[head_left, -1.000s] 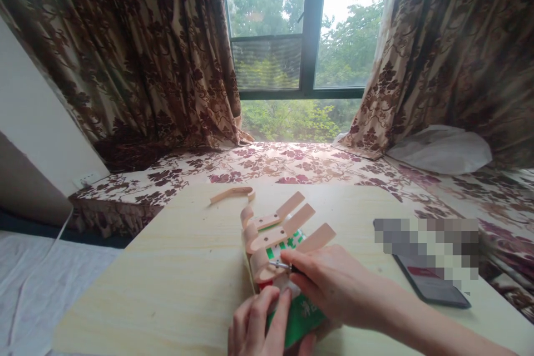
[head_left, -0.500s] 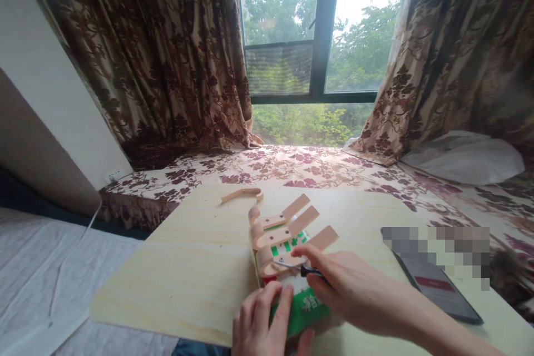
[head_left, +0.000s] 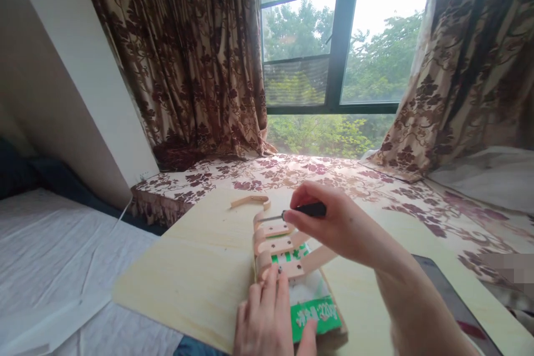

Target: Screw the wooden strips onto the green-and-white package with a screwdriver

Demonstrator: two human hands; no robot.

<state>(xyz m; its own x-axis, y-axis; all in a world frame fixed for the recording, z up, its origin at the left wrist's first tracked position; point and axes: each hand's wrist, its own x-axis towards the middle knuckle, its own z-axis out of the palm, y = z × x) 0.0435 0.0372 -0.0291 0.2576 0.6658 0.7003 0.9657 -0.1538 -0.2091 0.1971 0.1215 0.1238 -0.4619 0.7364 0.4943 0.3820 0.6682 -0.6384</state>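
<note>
My right hand (head_left: 346, 222) grips a screwdriver (head_left: 314, 209) by its black handle, with the thin metal shaft pointing left over the farthest strip on the box. My left hand (head_left: 265, 317) lies on the near left part of a green and white box (head_left: 319, 314). Its fingers are stretched out, the tips touching the nearest tan curved strip (head_left: 294, 269) beside a small dark screw. Several such strips cross the box, curling over its left edge and dotted with screws. Part of them is hidden under my right hand.
A loose bent tan strip (head_left: 250, 200) rests at the far side of the pale wooden table (head_left: 179, 267). To the right lies a dark phone or tablet (head_left: 453, 300), partly behind my right forearm. Beyond the table is a flower-patterned window seat (head_left: 317, 169).
My right hand has lifted the screwdriver from the nearest strip and carried it away to the farthest one. My left fingers have moved forward onto the nearest strip. The view has shifted.
</note>
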